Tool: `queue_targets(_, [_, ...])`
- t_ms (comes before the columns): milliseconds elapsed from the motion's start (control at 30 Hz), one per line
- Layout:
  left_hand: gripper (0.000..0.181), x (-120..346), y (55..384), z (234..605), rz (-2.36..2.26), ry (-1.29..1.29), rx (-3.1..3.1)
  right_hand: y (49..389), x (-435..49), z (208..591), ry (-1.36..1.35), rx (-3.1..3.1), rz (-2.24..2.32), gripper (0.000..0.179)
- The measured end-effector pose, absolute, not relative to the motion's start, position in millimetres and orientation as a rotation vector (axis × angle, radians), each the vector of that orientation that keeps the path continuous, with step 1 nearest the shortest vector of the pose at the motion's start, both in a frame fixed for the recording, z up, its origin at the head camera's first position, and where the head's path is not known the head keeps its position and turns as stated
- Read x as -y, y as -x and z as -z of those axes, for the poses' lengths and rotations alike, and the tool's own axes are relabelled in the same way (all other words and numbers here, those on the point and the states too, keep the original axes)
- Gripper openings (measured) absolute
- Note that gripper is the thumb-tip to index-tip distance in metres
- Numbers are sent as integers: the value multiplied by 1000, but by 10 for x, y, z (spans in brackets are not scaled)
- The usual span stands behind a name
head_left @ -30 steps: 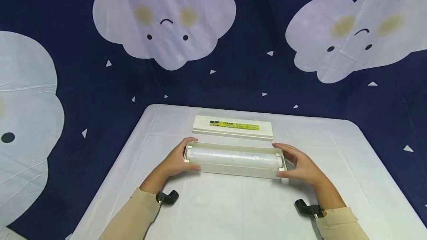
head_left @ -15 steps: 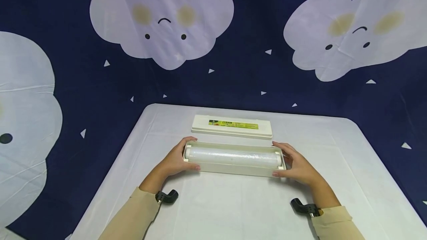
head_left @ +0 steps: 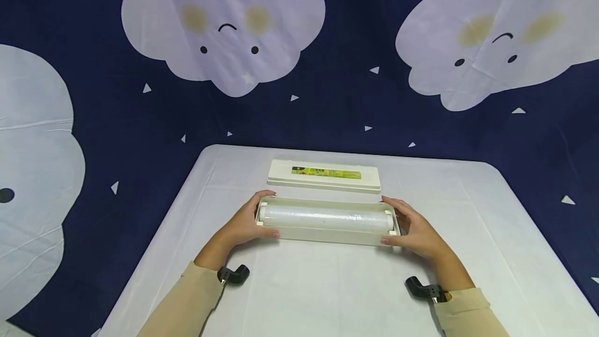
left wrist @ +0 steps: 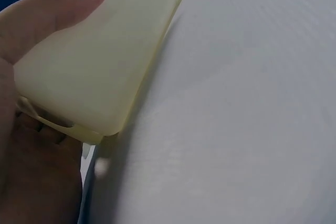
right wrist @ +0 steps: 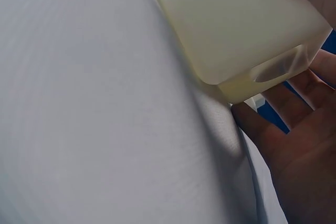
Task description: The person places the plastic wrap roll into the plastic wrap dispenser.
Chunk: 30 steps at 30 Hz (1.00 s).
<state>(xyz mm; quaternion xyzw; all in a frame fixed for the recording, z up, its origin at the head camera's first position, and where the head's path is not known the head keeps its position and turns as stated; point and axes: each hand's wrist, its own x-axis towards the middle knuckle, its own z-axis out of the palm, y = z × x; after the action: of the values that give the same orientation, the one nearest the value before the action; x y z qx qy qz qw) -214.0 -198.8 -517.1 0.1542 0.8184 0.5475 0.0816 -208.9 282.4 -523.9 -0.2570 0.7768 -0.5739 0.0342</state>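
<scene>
A long cream plastic cling film box lies lidless on the white table, a clear roll of cling film inside it. My left hand grips its left end, thumb on the front wall and fingers round the back. At the right end my right hand holds it likewise, thumb on the front. From close up, the left thumb lies flat on the box's wall. In the right wrist view the box's end wall has an oval opening, and the fingers spread behind it.
Behind the box lies its cream lid, with a yellow-green label on top. A white cloth covers the table. Beyond the far edge hangs a dark blue cloth printed with clouds. Each wrist wears a black camera mount.
My right hand has shifted slightly left, its thumb a little farther in along the box's front wall. My left hand keeps its grip. The whole head view has drifted slightly.
</scene>
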Motion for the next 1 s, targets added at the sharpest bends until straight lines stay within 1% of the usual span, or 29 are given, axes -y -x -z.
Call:
queue_targets(267, [108, 2114, 2218, 5055, -1651, -718, -2278, 2074, -2822, 5258, 756, -2397, 1765, 104])
queue_targets(433, [107, 2174, 2282, 4986, -1625, -817, -2260, 2074, -2817, 5275, 755, -2380, 1782, 104])
queue_targets(567, [93, 2206, 2335, 4912, -1704, -900, -2210, 2086, -2817, 5295, 769, -2369, 1792, 104])
queue_targets(700, [79, 2235, 2410, 4849, -1774, -921, -2208, 2099, -2814, 5293, 774, -2358, 1804, 105])
queue_targets(1000, [69, 2317, 2695, 4694, -1833, -841, -2362, 2062, -2820, 5266, 733, -2355, 1809, 106])
